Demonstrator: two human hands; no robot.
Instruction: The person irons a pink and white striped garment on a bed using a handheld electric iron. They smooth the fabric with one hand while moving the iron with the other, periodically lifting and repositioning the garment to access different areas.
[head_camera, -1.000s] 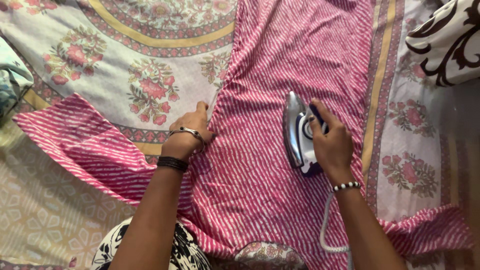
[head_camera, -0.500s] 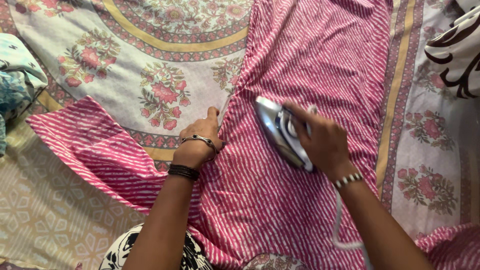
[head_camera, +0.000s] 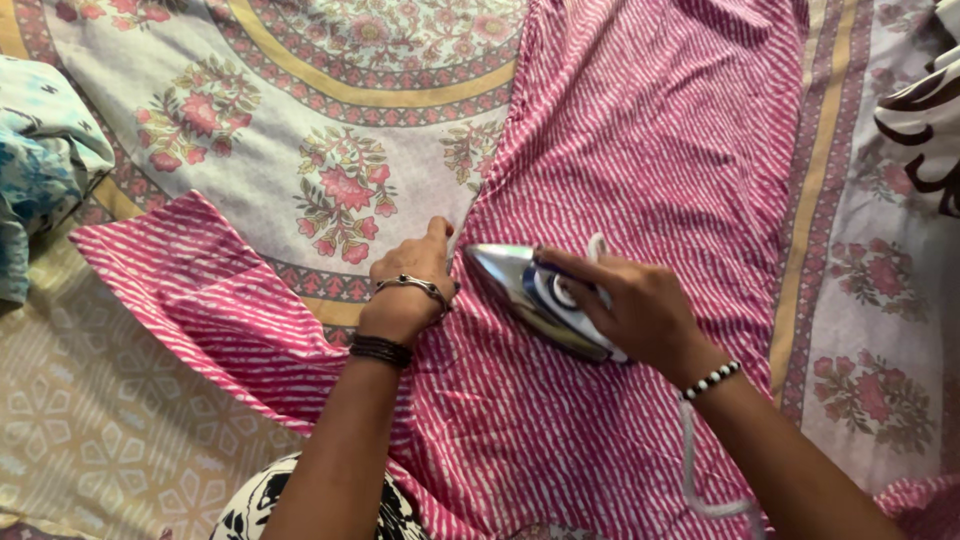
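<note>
At the frame's centre the right hand (head_camera: 640, 315) is wrapped around the handle of the iron (head_camera: 540, 298), whose tip points left and rests on the pink striped cloth (head_camera: 650, 150). The left hand (head_camera: 412, 280) lies just left of the tip, fingers together, pressing the cloth's edge flat. The cloth runs from top centre to the bottom over a floral sheet (head_camera: 300, 120). A white cord (head_camera: 700, 470) trails down at lower right.
</note>
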